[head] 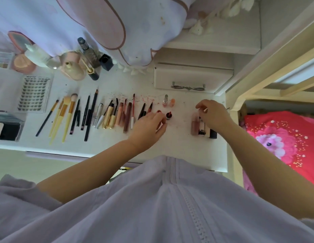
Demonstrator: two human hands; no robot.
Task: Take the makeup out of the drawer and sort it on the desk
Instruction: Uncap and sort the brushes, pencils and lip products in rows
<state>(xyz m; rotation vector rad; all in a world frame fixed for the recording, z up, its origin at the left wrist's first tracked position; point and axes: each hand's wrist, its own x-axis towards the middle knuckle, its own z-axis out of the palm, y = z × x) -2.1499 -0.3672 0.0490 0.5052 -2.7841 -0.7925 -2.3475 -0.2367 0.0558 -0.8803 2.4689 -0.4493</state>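
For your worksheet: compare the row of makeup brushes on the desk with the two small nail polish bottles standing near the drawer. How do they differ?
The makeup brushes lie flat; the nail polish bottles stand upright. The brushes are long and thin, the bottles short and stubby. The brushes lie at the left of the row, the bottles near the small drawer. Both sit on the white desk, untouched by either hand.

Hidden under the left hand: the lower ends of the dark pencils and whatever the curled fingers touch beside the small red bottle. Covered by the right hand: upper parts of the lip gloss tubes (labels too blurred to read). Cut off at the left edge: the palette and the dark box. Unreadable at this size: print on the lash tray.
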